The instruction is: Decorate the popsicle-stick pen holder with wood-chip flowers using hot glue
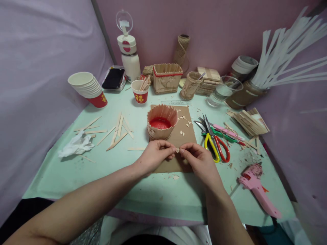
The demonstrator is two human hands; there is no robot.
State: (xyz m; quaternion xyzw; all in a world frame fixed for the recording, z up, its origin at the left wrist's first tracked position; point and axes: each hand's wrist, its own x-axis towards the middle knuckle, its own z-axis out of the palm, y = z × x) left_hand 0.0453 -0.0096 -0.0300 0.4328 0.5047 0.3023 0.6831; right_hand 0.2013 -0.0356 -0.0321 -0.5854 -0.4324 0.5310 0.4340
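Between the fingertips of both hands is a tiny pale wood piece. My left hand pinches it from one side, and my right hand pinches it from the other. Both hands are over a brown cardboard sheet. Just beyond them stands a round basket of wooden sticks with a zigzag rim and a red inside bottom. Small wood chips lie scattered on the cardboard to the basket's right.
Scissors with red and yellow handles lie right of the cardboard, with a pink glue gun nearer me. Loose wooden sticks and a crumpled tissue lie left. Paper cups, a bottle and a water cup stand behind.
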